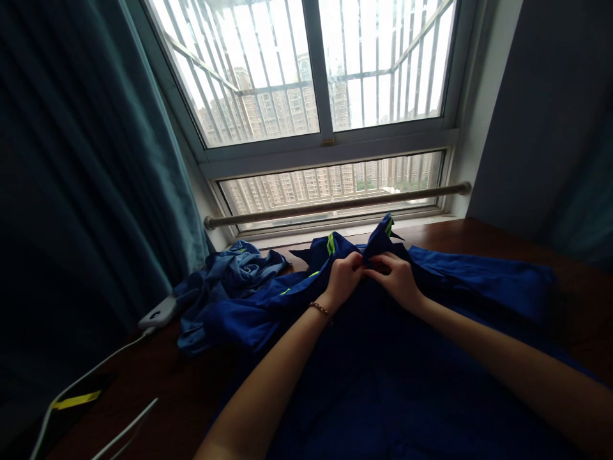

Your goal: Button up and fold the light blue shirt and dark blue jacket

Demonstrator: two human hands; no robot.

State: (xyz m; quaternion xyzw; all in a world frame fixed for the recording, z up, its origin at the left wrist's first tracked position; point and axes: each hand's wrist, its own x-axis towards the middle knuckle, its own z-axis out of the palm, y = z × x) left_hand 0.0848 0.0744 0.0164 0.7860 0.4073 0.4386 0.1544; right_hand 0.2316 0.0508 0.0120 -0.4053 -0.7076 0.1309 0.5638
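Note:
A dark blue garment (pixel 373 370) with yellow-green striped trim lies spread over the wooden surface, its collar end toward the window. My left hand (pixel 343 276) is closed on the cloth near the collar, the fingertips pinching it. Close beside it, my right hand (pixel 393 276) pinches the same part from the other side, thumb and fingers together. The fingertips of both hands nearly meet, and whatever small part lies between them is hidden. A pointed collar flap (pixel 382 237) stands up just beyond the fingers. One sleeve (pixel 483 278) stretches out to the right.
Crumpled lighter blue cloth (pixel 230 281) lies left of the garment. A white device (pixel 158 314) with a white cable (pixel 96 367) sits by the curtain (pixel 96 128). A yellow strip (pixel 76 400) lies at lower left. Beyond the wooden surface (pixel 479 233), a rail (pixel 335 206) crosses the window.

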